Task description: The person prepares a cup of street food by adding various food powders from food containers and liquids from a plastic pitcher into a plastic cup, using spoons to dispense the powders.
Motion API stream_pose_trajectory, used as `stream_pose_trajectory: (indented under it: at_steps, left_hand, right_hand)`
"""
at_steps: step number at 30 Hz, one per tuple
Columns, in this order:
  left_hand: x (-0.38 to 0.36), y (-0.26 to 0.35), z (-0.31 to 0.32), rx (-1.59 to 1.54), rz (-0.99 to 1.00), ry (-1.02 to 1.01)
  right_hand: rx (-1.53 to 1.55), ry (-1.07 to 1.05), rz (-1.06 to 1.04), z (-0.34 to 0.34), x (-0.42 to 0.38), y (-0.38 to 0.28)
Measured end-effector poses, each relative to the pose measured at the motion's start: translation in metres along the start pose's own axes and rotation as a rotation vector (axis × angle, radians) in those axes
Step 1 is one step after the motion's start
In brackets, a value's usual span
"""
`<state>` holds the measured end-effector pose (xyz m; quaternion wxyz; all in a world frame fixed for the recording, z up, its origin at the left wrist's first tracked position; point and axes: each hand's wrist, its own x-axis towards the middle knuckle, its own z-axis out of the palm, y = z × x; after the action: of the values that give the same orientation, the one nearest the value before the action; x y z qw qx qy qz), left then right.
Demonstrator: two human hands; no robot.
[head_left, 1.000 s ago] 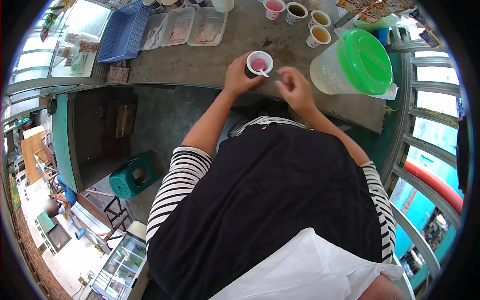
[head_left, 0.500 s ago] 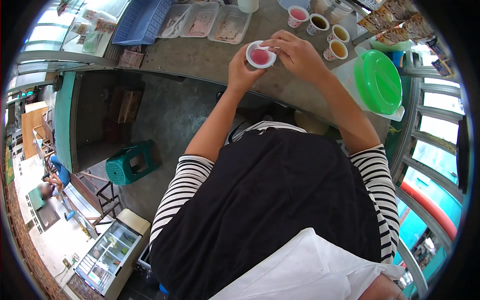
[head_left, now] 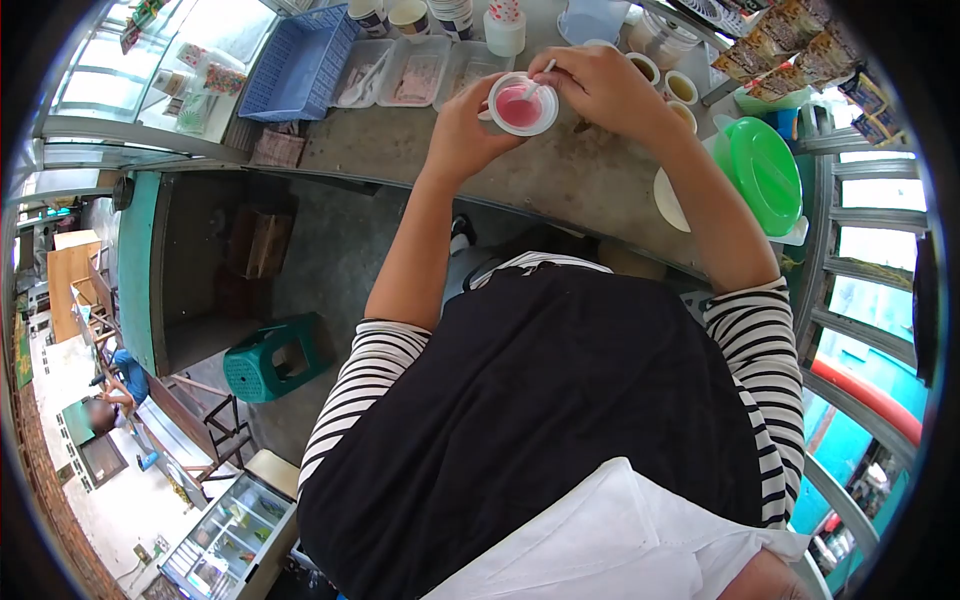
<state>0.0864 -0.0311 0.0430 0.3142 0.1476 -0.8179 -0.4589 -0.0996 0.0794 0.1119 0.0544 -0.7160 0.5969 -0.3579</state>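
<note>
A small white cup of pink liquid (head_left: 519, 108) is held over the counter (head_left: 400, 155) by my left hand (head_left: 466, 130), whose fingers wrap round its left side. Above the cup's right edge, my right hand (head_left: 600, 85) pinches the handle of a small white spoon (head_left: 534, 86), whose lower end dips into the liquid. Behind my right hand stand cups with dark and yellowish drinks (head_left: 681, 88), partly hidden by the hand and forearm.
At the back left lie a blue basket (head_left: 298, 65) and clear trays (head_left: 415, 72), with stacked paper cups (head_left: 452, 18) behind. A green-lidded container (head_left: 765, 175) stands right, below hanging sachets (head_left: 775, 45). A green stool (head_left: 272, 360) is on the floor; a person (head_left: 125, 385) sits far left.
The view has shifted, so the counter sits lower and stacked cups show at the top. The spoon now stands more upright in the cup. Both hands keep their holds.
</note>
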Motion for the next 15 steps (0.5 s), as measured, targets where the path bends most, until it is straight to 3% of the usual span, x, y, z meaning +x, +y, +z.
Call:
stream_pose_trajectory:
  at_steps: [4, 9, 13, 15]
  left_hand:
    - [0.006, -0.008, -0.019, 0.034, 0.038, 0.019]
    - [0.011, -0.005, -0.054, -0.001, -0.009, 0.015]
    - [0.02, -0.02, -0.085, -0.024, 0.044, 0.004]
    - [0.024, -0.03, -0.098, -0.038, 0.041, -0.034]
  right_hand:
    - [-0.068, 0.098, 0.204, 0.023, -0.005, -0.024]
    - [0.271, 0.484, 0.477, 0.065, 0.003, -0.038]
    - [0.364, 0.546, 0.519, 0.066, 0.021, -0.043]
    - [0.332, 0.495, 0.431, 0.063, 0.03, -0.05]
